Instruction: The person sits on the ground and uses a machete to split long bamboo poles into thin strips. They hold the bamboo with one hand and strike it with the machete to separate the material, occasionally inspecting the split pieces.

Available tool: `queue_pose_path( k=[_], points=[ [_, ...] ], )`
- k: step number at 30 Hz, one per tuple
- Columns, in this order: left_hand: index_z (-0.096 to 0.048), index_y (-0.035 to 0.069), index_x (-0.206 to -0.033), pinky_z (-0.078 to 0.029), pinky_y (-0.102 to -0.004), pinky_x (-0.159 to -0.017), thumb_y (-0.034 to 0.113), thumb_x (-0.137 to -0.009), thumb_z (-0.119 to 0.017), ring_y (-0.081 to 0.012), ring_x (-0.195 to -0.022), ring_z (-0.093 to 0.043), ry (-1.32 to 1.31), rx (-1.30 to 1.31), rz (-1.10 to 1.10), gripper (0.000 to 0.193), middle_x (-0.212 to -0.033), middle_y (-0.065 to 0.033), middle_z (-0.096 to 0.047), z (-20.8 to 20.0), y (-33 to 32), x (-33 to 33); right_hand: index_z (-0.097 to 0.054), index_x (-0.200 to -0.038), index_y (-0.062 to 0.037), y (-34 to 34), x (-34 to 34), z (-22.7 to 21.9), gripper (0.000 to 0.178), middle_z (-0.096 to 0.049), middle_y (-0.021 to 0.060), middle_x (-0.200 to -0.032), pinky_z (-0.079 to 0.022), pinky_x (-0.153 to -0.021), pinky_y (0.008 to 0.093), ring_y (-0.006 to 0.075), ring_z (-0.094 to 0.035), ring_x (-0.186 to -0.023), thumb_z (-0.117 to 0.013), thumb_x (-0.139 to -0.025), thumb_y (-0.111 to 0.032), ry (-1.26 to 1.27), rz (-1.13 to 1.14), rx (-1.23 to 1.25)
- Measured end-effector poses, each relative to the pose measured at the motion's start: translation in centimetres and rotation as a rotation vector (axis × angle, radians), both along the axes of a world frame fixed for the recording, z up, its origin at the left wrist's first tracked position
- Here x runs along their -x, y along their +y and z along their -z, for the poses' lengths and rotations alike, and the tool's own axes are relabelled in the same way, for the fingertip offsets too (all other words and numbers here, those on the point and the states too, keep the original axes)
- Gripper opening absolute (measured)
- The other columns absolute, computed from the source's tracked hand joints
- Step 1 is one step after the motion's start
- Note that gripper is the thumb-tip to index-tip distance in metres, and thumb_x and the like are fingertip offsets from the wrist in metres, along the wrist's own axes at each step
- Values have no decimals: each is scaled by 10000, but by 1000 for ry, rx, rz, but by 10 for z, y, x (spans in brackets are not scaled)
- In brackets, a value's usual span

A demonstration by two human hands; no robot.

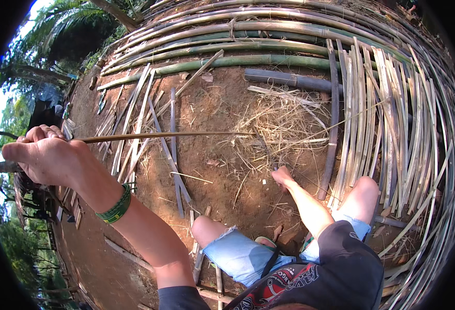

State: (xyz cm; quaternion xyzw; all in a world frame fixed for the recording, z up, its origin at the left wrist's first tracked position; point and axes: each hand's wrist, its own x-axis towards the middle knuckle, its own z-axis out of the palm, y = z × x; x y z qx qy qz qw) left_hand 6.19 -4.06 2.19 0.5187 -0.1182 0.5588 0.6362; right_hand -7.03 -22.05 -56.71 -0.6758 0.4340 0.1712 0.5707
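Observation:
My left hand (46,152) is raised at the far left, its fingers closed round one end of a long, thin bamboo strip (160,135). The strip runs almost level across the view to the middle. Low in front of my knees, my right hand (283,177) is closed on the handle of a dark, narrow-bladed knife (267,149). Its blade points up and to the left, and the strip's far end meets it near the tip; whether the edge is in the strip cannot be made out. Below the blade lies a heap of pale bamboo shavings (289,121).
Split bamboo slats (359,113) lie side by side at my right. Long green bamboo poles (238,62) are stacked across the far side. A dark pole (332,124) lies right of the shavings. Loose slats (137,119) lie on the brown dirt (212,181) to the left.

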Motion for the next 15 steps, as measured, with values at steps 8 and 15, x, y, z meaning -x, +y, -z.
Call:
queue_pose_path(
  k=[8, 15],
  points=[
    [-448, 43, -766, -376, -283, -510, 461, -993, -548, -123, -536, -393, -60, -96, 84, 486, -604, -8, -431, -19, -2, -97, -569, -605, 0, 45, -26, -87, 296, -549, 92, -539, -424, -509, 386, 186, -530, -495, -661, -759, -236, -436, -102, 70],
    [-655, -7, -909, -452, -446, -765, 585, -974, -465, -294, -721, -601, 5, -211, -318, 625, -764, -172, -651, -23, -38, -76, -605, -721, -8, 14, -21, -1, 202, -541, 54, -562, -404, -420, 348, 157, -516, -461, -664, -813, -178, -142, 43, -114]
  ],
)
